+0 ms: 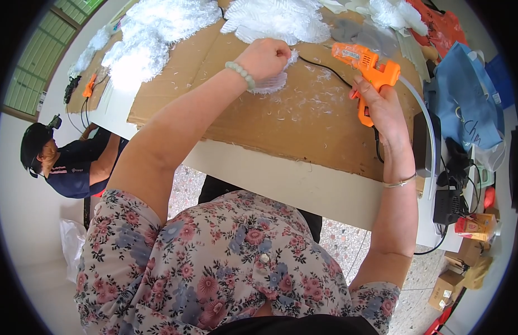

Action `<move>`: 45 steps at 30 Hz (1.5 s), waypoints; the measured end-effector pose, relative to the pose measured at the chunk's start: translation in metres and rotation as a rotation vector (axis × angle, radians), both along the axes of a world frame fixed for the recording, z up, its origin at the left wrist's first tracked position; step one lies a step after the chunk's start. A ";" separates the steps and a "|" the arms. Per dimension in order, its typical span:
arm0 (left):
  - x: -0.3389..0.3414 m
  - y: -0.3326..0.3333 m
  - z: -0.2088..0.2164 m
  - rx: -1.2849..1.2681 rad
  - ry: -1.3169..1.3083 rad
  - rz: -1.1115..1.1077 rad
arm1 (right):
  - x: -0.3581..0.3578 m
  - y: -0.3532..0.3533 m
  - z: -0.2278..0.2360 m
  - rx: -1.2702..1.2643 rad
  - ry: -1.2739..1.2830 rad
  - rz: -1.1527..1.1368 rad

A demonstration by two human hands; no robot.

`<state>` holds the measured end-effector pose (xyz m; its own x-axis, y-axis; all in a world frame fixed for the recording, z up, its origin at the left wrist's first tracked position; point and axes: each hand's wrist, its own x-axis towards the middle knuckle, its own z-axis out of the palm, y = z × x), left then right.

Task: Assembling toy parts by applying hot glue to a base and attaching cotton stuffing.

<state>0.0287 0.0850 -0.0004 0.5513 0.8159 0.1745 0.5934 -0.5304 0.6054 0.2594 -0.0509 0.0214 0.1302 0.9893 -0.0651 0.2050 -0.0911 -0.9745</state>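
The person's left hand [264, 57] is resting on a sheet of brown cardboard [303, 120] that is covering the table [292, 181]. Its fingers [282, 51] are curling closed, pinching the upper edge of a small white feather piece [273, 82]. Most of that piece is lying flat on the cardboard just below and to the right of the knuckles, fanning out from under the hand, with only its top tucked beneath the fingertips. A pale bead bracelet [240, 73] is sitting on that wrist.

The right hand [382, 109] is gripping the handle of an orange glue gun [366, 66], its fingers wrapping shut around the grip while the body and nozzle are pointing left toward the feather piece. The nozzle is staying apart from the feathers, with bare cardboard between them. A black cord [326, 70] is running from near the left hand across the cardboard behind the gun. A thin metal bangle [400, 181] is circling the right wrist.

Loose white fluff is lying scattered over the cardboard between the two hands. Larger heaps of white feathers [276, 19] are lying along the far edge of the table, beyond the left hand. A blue bag [465, 95] is sitting at the right end, and another person [75, 162] is sitting at the far left.
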 end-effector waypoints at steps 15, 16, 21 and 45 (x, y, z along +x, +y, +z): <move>-0.001 -0.008 -0.007 0.535 0.200 -0.364 | 0.005 0.000 0.001 0.001 0.028 -0.024; -0.002 -0.010 -0.005 0.535 0.210 -0.375 | 0.005 0.000 0.000 0.001 0.035 -0.027; -0.007 -0.011 0.002 0.589 0.192 -0.409 | 0.003 -0.001 0.001 0.013 0.037 -0.042; -0.021 -0.031 -0.006 0.795 0.326 -0.320 | -0.001 -0.005 -0.004 0.054 0.068 -0.018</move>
<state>0.0077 0.0537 -0.0060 0.8506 0.3220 0.4156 0.4241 -0.8875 -0.1803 0.2588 -0.0561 0.0176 0.1449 0.9892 -0.0210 0.1373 -0.0412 -0.9897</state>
